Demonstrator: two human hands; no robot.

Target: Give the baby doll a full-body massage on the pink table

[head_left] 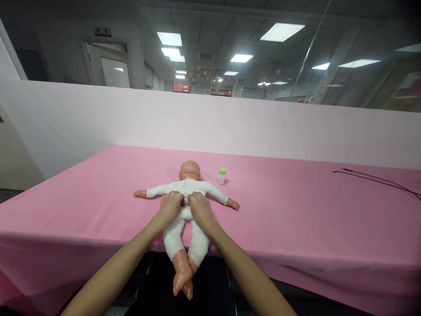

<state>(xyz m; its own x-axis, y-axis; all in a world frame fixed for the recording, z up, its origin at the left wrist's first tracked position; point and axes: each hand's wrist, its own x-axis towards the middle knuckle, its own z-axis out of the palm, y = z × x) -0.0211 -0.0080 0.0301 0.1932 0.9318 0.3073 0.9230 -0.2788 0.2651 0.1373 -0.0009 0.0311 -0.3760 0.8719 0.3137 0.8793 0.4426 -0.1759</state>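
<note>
A baby doll [195,187] with a white cloth body lies face down, its head away from me and its arms spread to both sides. My left hand [172,203] is closed on the left side of the doll's back, fingers curled into the cloth. Close beside it, my right hand [199,206] is closed on the right side of the back in the same way. Both sets of fingertips are mostly hidden, but they seem to pinch the doll's body. The doll's crossed feet hang over the near edge, above my lap.
A pink cloth [284,211] covers the table. Just right of the doll's head stands a small bottle [221,177] with a green cap. Thin dark cables [385,183] lie at the far right. Behind the table rises a white wall [232,126] with a window above.
</note>
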